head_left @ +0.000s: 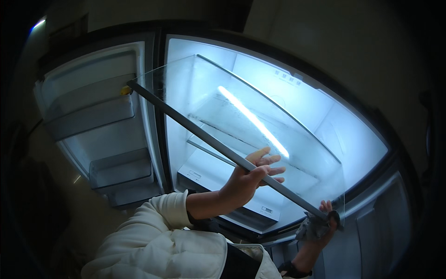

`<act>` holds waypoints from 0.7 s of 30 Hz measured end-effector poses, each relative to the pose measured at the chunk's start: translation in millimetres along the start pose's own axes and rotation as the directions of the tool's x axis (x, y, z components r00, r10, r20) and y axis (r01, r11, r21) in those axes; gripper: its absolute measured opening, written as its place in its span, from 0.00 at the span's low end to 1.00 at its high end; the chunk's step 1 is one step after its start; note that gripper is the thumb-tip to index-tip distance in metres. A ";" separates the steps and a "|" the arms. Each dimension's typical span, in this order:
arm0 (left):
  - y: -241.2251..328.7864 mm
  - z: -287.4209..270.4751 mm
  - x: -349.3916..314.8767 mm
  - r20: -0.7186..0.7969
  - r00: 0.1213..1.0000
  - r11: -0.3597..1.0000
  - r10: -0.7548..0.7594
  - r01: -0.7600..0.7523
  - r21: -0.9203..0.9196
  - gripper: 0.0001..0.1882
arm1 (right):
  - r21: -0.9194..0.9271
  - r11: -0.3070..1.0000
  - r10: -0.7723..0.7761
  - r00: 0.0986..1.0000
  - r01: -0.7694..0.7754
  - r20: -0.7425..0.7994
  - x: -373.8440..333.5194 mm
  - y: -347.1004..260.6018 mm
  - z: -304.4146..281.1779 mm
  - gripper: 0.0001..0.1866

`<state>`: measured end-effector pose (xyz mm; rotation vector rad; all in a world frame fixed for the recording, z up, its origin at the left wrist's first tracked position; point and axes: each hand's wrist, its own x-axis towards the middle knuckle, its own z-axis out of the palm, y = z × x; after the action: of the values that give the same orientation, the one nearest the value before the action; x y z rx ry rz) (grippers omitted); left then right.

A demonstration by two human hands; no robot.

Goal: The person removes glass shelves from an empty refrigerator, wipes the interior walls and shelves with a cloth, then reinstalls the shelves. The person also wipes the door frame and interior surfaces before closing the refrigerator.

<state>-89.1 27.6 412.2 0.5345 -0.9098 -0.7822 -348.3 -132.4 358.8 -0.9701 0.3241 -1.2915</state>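
A clear glass refrigerator shelf (241, 111) with a grey front trim is tilted in front of the lit refrigerator compartment. My left hand (253, 174) holds the trim near its middle, its fingers seen through the glass on the far side. At the shelf's right end, my right hand (331, 223) is closed round the corner, with a crumpled grey cloth (311, 228) in the same grip. Droplets or smears mark the glass, and a bright light strip shows on it.
The left refrigerator door (147, 107) stands open with clear door bins (121, 169). Another open door (381, 218) is at the right. White drawers (200, 173) sit low inside the compartment, behind the shelf. A small yellow object (125, 90) shows by the shelf's left end.
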 end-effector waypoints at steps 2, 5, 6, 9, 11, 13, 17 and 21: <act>-1.4 -0.2 1.5 -0.004 1.000 1.000 -0.003 0.003 -0.026 0.36 | -0.137 0.989 -0.067 0.997 0.060 -0.045 -1.4 -0.2 -2.0 0.33; -4.0 0.3 1.4 -0.019 0.999 0.998 -0.036 0.035 -0.047 0.36 | 0.058 0.998 -0.024 0.998 0.021 0.062 4.1 -2.6 -8.2 0.29; -4.6 0.5 2.1 -0.018 0.999 0.998 -0.039 0.038 -0.049 0.36 | -0.055 0.996 -0.069 0.996 0.071 0.050 7.0 -3.5 -9.3 0.26; -5.3 1.9 6.1 -0.003 1.000 0.999 -0.019 0.019 -0.035 0.36 | -0.058 0.998 -0.028 1.000 0.028 -0.005 13.7 -4.8 -7.9 0.26; -4.5 2.9 8.2 -0.011 1.000 0.999 -0.018 0.018 -0.027 0.37 | -0.146 0.986 -0.081 0.997 0.080 0.001 14.3 -3.8 -0.6 0.26; -2.4 2.9 10.5 -0.032 0.999 0.999 -0.015 0.013 -0.052 0.37 | -0.357 0.927 -0.153 0.985 0.115 -0.080 13.7 -1.8 10.3 0.28; 1.4 3.0 19.4 -0.076 0.997 0.997 -0.010 0.004 -0.073 0.39 | -0.548 0.810 -0.263 0.964 0.208 -0.023 12.5 -3.8 25.1 0.26; 2.6 6.1 24.6 -0.136 0.990 0.993 -0.038 0.022 -0.117 0.39 | -0.422 0.879 -0.245 0.969 0.223 0.003 23.1 -6.6 22.8 0.25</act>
<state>-84.0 9.3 429.2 0.4958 -0.7259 -0.8097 -330.0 -143.5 384.1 -1.3769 0.5538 -1.5028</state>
